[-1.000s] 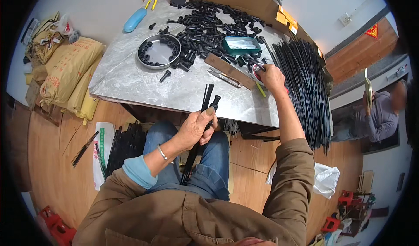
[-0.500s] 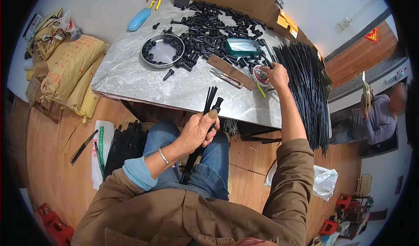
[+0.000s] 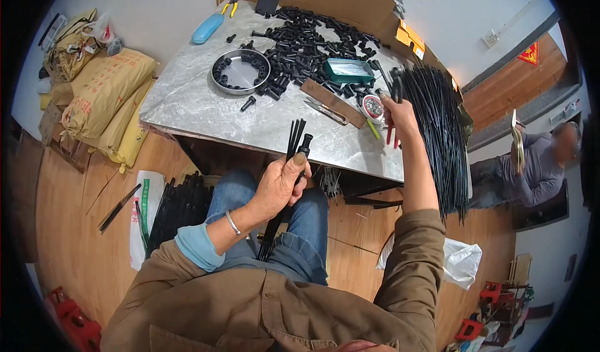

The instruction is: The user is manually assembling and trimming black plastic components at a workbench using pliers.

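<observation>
My left hand [image 3: 284, 180] is closed around a bundle of thin black rods [image 3: 296, 136] and a short black flanged fitting [image 3: 305, 144], its thumb pressed on the fitting. Below the hand, the rods run down between my knees. Over the table's right side, my right hand [image 3: 400, 116] grips a pair of pliers [image 3: 397, 84], dark head upward and red handles below the fist. Close by it are a small round tub [image 3: 373, 106] of tiny metal pieces, a brown wooden strip [image 3: 334, 102], metal scissors [image 3: 325, 111] and a yellow-green handled tool [image 3: 374, 130].
Black fittings [image 3: 306, 46] lie heaped on the table [image 3: 187, 111], beside a round metal dish [image 3: 215, 80] and a green box [image 3: 349, 71]. Long black rods [image 3: 434, 139] hang over the right edge. A person [image 3: 544, 158] sits at the right; sacks [image 3: 106, 89] stand left.
My right hand has lifted the pliers slightly from beside the round tub, and their red handles now show. My left hand keeps its hold on the rods and fitting.
</observation>
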The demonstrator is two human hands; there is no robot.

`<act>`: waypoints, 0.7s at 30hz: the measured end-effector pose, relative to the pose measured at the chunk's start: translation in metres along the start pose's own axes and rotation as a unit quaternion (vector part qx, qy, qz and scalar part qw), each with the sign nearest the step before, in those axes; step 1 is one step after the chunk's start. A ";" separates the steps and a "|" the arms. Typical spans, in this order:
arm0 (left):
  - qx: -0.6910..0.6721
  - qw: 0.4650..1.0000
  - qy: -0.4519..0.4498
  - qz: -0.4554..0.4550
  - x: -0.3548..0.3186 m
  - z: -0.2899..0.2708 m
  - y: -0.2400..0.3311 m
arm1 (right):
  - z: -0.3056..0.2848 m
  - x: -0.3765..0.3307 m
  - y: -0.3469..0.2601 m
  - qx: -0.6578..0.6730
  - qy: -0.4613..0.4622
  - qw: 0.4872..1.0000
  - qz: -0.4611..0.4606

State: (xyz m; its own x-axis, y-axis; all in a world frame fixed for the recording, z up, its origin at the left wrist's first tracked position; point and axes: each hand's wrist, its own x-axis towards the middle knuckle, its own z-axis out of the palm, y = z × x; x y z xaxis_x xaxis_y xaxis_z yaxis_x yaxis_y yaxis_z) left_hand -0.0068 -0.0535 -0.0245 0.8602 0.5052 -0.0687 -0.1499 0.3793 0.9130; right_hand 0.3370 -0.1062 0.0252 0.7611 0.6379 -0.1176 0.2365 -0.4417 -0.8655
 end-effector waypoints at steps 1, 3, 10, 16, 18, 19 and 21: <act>0.004 1.000 0.013 0.008 -0.002 0.000 0.001 | 0.002 -0.014 -0.004 -0.001 -0.001 1.000 0.000; -0.002 1.000 0.020 0.001 -0.004 -0.003 0.000 | 0.019 -0.049 -0.007 0.266 -0.062 0.962 0.020; 0.018 0.996 0.064 0.055 -0.017 -0.003 0.003 | 0.116 -0.168 0.003 0.501 -0.204 0.841 0.012; -0.004 0.993 0.087 0.085 -0.025 -0.002 0.005 | 0.160 -0.219 -0.015 0.497 -0.177 0.849 0.013; 0.011 0.991 0.093 0.090 -0.028 -0.005 0.005 | 0.167 -0.226 -0.020 0.491 -0.155 0.857 0.004; 0.024 0.991 0.095 0.095 -0.029 -0.005 0.004 | 0.168 -0.229 -0.022 0.484 -0.129 0.865 -0.007; 0.001 0.991 0.099 0.090 -0.029 -0.004 0.003 | 0.169 -0.232 -0.025 0.474 -0.129 0.871 -0.006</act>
State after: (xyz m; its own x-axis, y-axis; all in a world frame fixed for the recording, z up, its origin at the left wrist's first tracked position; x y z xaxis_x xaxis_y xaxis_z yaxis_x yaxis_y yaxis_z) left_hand -0.0345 -0.0640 -0.0213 0.7074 0.7065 0.0193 -0.2916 0.2669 0.9185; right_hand 0.0521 -0.1365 -0.0077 0.5720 0.8136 -0.1049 -0.4540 0.2075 -0.8665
